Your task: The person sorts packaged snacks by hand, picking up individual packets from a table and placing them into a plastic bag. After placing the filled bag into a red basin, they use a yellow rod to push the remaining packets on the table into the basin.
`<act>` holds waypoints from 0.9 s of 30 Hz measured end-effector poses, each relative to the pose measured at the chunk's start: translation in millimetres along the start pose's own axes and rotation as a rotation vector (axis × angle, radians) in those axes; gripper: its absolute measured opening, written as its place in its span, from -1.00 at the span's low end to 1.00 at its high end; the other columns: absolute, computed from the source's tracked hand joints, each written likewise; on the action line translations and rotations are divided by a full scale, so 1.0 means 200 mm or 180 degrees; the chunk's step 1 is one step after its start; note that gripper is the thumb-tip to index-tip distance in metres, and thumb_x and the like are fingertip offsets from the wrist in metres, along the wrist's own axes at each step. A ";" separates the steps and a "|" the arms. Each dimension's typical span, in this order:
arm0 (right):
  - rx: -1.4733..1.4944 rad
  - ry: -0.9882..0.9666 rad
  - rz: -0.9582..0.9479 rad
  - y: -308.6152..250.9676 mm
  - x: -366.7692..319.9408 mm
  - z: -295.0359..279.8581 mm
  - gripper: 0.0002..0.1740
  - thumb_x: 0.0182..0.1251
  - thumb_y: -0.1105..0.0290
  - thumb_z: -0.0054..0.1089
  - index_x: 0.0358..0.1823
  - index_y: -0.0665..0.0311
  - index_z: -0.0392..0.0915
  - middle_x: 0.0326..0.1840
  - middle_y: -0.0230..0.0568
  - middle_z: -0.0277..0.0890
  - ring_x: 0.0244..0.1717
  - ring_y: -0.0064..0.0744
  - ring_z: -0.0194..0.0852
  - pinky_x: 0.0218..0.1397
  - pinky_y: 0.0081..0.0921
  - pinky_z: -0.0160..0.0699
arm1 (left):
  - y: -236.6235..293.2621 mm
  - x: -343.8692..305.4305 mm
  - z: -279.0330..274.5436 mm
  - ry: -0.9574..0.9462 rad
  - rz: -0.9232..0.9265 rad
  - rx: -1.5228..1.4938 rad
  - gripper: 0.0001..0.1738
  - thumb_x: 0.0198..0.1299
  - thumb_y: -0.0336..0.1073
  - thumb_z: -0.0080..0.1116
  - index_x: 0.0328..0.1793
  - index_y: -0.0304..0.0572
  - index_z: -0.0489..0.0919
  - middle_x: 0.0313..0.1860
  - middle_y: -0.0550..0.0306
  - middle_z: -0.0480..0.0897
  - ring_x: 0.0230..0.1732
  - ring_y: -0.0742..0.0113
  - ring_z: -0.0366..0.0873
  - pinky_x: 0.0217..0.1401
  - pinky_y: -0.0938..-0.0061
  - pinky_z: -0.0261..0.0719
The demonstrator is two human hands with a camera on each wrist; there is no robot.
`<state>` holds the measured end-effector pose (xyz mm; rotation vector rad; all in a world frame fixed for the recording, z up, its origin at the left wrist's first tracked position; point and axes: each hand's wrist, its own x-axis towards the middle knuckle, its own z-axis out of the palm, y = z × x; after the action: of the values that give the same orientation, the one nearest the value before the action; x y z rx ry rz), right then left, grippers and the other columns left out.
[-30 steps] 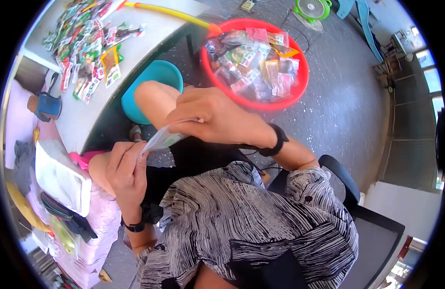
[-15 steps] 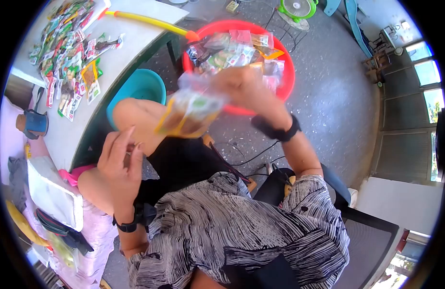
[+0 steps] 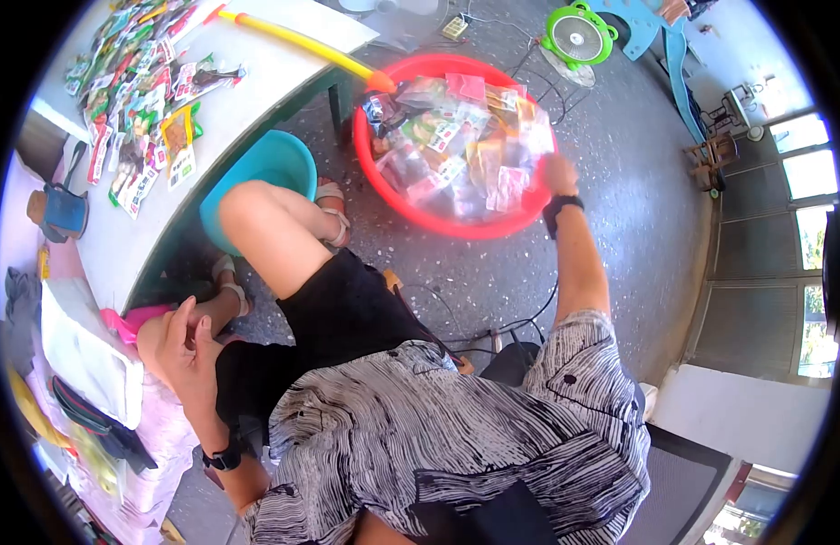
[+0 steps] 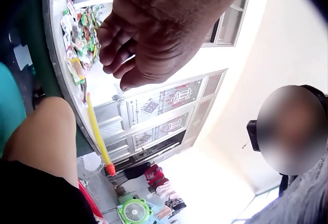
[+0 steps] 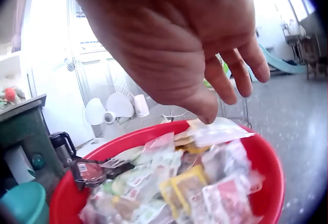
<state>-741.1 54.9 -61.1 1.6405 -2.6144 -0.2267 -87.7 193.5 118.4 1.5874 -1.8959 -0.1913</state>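
Note:
Over the right rim of a red basin [image 3: 500,227], my right hand [image 3: 560,174] reaches out with its fingers apart. Just under the thumb lies a clear plastic packet [image 5: 220,131], on top of the heap of small sealed food packets [image 5: 148,183] in the basin. The right wrist view shows the fingers [image 5: 237,78] relaxed and not curled round the packet. My left hand [image 3: 185,350] hovers near the left knee, fingers loosely bent, with nothing in it.
A white table [image 3: 283,54] at the left bears a pile of colourful packets [image 3: 134,118] and a yellow tube [image 3: 293,41] with orange ends. Below stands a teal tub [image 3: 288,159]. A green fan [image 3: 579,38] and cables lie behind the basin.
Both hands were at a packet in front of the body; my right hand then carried it forward to the basin and let go. The left hand released it and moved down and left.

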 end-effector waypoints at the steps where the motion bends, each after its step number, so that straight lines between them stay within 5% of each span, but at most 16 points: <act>1: 0.0185 -0.0205 -0.0090 -0.03 -0.03 0.09 -0.74 0.17 0.42 -0.01 -0.19 0.18 0.66 -0.11 0.07 0.61 -0.02 0.10 0.59 0.00 -0.08 0.60 | -0.04 -0.02 -0.01 0.0026 -0.0103 -0.0067 -0.71 0.12 -0.47 0.22 0.00 -0.32 0.61 -0.41 0.09 0.53 -0.39 0.36 0.46 -0.32 0.58 0.38; 4: 0.0722 0.0037 -0.0756 -0.30 -0.20 0.24 -0.76 0.10 0.34 0.07 -0.30 0.26 0.67 -0.22 0.08 0.63 -0.12 0.04 0.63 -0.01 -0.09 0.58 | -0.18 -0.10 -0.04 0.0012 -0.0453 -0.0170 -0.73 0.17 -0.47 0.19 0.02 -0.34 0.61 -0.29 0.07 0.58 -0.32 0.38 0.49 -0.26 0.58 0.42; 7: 0.1025 -0.0134 -0.1152 -0.55 -0.31 0.10 -0.73 0.10 0.27 0.11 -0.30 0.29 0.67 -0.25 0.12 0.62 -0.20 0.06 0.63 -0.01 -0.13 0.55 | -0.27 -0.16 -0.09 -0.0027 -0.0844 -0.0203 -0.73 0.21 -0.46 0.17 0.03 -0.37 0.60 -0.15 0.03 0.62 -0.20 0.39 0.54 -0.14 0.56 0.49; 8: 0.1023 -0.0041 -0.1482 -0.62 -0.31 0.08 -0.72 0.10 0.26 0.12 -0.29 0.29 0.67 -0.25 0.12 0.62 -0.22 0.07 0.63 -0.02 -0.13 0.55 | -0.29 -0.16 -0.09 0.0199 -0.0536 -0.0067 -0.75 0.15 -0.48 0.20 -0.02 -0.33 0.61 -0.35 0.06 0.57 -0.41 0.39 0.47 -0.41 0.56 0.39; 9: 0.1043 0.0057 -0.1879 -0.73 -0.30 0.05 -0.71 0.11 0.24 0.13 -0.28 0.29 0.67 -0.25 0.13 0.62 -0.23 0.08 0.62 -0.03 -0.14 0.55 | -0.31 -0.18 -0.11 0.0272 -0.0422 0.0131 -0.75 0.13 -0.49 0.20 -0.03 -0.35 0.61 -0.32 -0.02 0.59 -0.39 0.29 0.53 -0.35 0.51 0.47; 12: 0.1791 0.0132 -0.2174 -1.04 -0.44 -0.33 -0.67 0.21 0.21 0.10 -0.18 0.30 0.66 -0.28 0.06 0.63 -0.26 0.01 0.62 -0.14 -0.19 0.55 | -0.39 -0.24 -0.16 0.0405 -0.0700 0.0114 -0.74 0.08 -0.53 0.19 -0.06 -0.35 0.60 -0.32 -0.05 0.60 -0.37 0.18 0.56 -0.27 0.45 0.53; 18: 0.3208 -0.0418 -0.3026 -1.53 -0.69 -0.86 -0.73 0.32 0.38 0.15 -0.06 0.42 0.61 -0.35 -0.24 0.64 -0.33 -0.58 0.55 -0.26 -0.60 0.48 | -0.62 -0.43 -0.32 0.1134 -0.1194 0.0549 -0.82 0.03 -0.50 0.23 -0.20 -0.36 0.63 -0.45 -0.10 0.55 -0.52 0.08 0.51 -0.43 0.34 0.44; 20: 0.3413 -0.0526 -0.3176 -1.62 -0.83 -1.03 -0.78 0.32 0.47 0.17 -0.08 0.43 0.60 -0.25 -0.19 0.66 -0.25 -0.53 0.57 -0.14 -0.61 0.53 | -0.78 -0.49 -0.41 0.1358 -0.1332 0.0999 -0.81 0.02 -0.51 0.21 -0.19 -0.35 0.64 -0.44 -0.10 0.56 -0.51 0.05 0.52 -0.42 0.32 0.45; 24: 0.3724 -0.0809 -0.3491 -1.72 -0.98 -1.20 -0.80 0.32 0.50 0.16 -0.08 0.45 0.59 -0.27 -0.20 0.64 -0.25 -0.51 0.58 -0.15 -0.60 0.53 | -1.16 -0.58 -0.58 0.1659 -0.1602 0.2237 -0.73 0.04 -0.41 0.22 -0.09 -0.24 0.65 -0.24 -0.08 0.57 -0.15 -0.06 0.53 -0.12 0.20 0.50; 27: 0.3711 -0.0715 -0.3784 -1.77 -1.05 -1.24 -0.82 0.31 0.50 0.18 -0.10 0.43 0.59 -0.34 -0.25 0.60 -0.29 -0.56 0.56 -0.18 -0.63 0.52 | -1.34 -0.55 -0.65 0.0959 -0.2112 0.2742 -0.70 0.12 -0.24 0.14 -0.03 -0.09 0.66 -0.11 -0.03 0.57 -0.03 -0.10 0.50 0.02 0.08 0.47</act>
<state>-305.0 67.3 140.2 3.4093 -1.3771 1.3681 212.7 262.9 44.6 2.5954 -1.1892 0.6410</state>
